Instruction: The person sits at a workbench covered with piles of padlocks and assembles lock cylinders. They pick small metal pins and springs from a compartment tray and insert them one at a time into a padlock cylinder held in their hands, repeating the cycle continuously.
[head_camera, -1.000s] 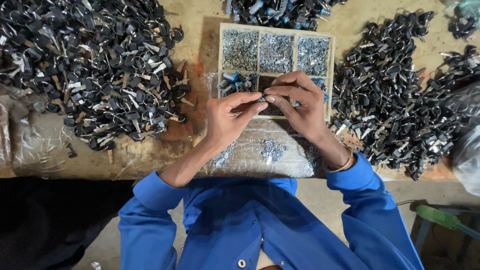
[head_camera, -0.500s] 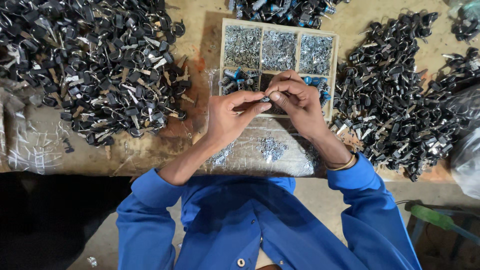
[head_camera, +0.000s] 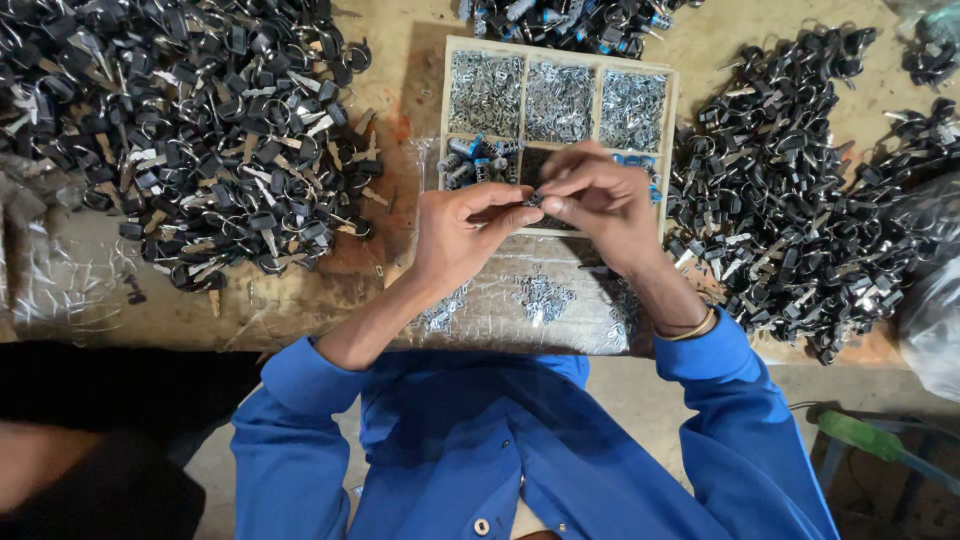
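Compartment tray (head_camera: 441, 120) sits between two key heaps (head_camera: 200, 140) (head_camera: 790, 200), hands (head_camera: 535, 215) over it

Wooden workbench (head_camera: 410, 60) — key heaps (head_camera: 200, 130), compartment tray (head_camera: 560, 95), clear plastic sheet (head_camera: 540, 310), small metal bits (head_camera: 543, 296)

A small dark part (head_camera: 535, 200) sits pinched between the fingertips of the left hand (head_camera: 462, 235) and the right hand (head_camera: 598, 205), held up just above the near edge of the compartment tray (head_camera: 443, 110). It is tiny, black or dark grey, and mostly covered by the fingers, so its exact shape cannot be told. The two hands meet over it at the middle of the scene, the left coming from the near left, the right from the near right, thumbs and forefingers closed on it. It hangs clear of the bench, above the tray's near row of compartments.
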